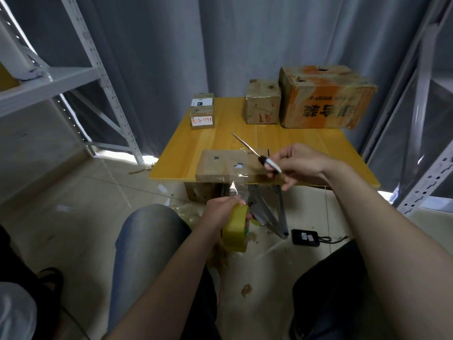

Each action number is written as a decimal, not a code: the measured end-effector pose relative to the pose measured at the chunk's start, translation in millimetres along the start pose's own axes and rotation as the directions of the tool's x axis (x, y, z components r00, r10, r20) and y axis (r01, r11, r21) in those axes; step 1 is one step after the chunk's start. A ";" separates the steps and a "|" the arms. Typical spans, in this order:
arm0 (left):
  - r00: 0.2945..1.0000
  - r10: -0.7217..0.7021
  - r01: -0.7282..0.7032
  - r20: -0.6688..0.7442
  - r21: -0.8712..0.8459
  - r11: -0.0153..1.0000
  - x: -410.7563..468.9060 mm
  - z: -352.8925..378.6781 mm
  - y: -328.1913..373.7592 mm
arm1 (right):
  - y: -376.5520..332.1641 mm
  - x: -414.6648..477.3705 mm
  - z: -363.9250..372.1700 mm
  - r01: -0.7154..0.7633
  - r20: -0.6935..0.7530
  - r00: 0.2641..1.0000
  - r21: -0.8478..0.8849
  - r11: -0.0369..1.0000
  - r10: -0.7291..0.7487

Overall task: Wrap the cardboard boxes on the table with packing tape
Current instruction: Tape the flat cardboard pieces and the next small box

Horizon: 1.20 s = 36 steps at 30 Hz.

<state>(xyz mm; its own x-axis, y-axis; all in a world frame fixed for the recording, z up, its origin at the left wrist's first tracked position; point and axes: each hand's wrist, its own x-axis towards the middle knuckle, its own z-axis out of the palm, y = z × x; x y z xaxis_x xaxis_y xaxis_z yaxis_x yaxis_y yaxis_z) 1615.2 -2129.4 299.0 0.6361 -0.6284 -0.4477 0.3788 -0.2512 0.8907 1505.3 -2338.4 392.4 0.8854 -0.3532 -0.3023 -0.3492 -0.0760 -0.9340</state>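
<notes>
A flat cardboard box (220,165) lies at the near edge of the yellow wooden table (193,148). A strip of clear tape (234,186) runs from its front face down to a yellow tape roll (236,228). My left hand (220,208) grips that roll below the table edge. My right hand (299,165) holds scissors (255,153) over the box's right end, blades pointing up and to the left. At the back stand a large orange-printed box (326,98), a medium box (262,103) and two small stacked boxes (202,111).
White metal shelving (103,79) stands to the left and another rack (426,153) to the right. Grey curtains hang behind. A black device with a cable (305,238) and tape scraps lie on the tiled floor. My knees sit below the table edge.
</notes>
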 end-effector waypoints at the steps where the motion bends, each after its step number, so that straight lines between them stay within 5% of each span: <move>1: 1.000 0.005 -0.005 -0.006 0.003 1.000 0.2 -0.4 -0.4 | -1.5 -4.3 -1.2 -0.065 0.115 0.991 0.000 0.998 0.064; 4: 1.000 0.005 -0.005 -0.022 -0.016 1.000 0.3 0.0 0.6 | -5.7 -15.7 -4.9 -0.250 0.294 0.916 -0.117 0.961 0.273; 8: 1.000 -0.011 0.011 -0.018 -0.021 1.000 2.7 -1.3 0.9 | -13.9 -20.0 -14.3 -0.364 0.147 0.879 -0.409 0.837 0.454; 11: 1.000 -0.024 0.024 -0.011 -0.010 1.000 3.3 -1.9 1.5 | -17.1 -17.9 -19.1 -0.427 0.087 0.853 -0.453 0.783 0.515; 36: 0.998 -0.051 0.057 -0.047 0.151 0.987 7.8 0.5 7.7 | -2.4 25.3 -1.4 -0.305 0.041 0.935 -0.413 0.858 0.352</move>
<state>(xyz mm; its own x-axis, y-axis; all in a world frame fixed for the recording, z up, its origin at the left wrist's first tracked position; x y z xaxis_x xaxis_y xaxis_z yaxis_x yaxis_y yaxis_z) 1622.8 -2136.6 302.4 0.6469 -0.5798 -0.4953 0.3089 -0.3946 0.8653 1528.1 -2348.4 387.2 0.7174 -0.3186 -0.6196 -0.6966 -0.3424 -0.6305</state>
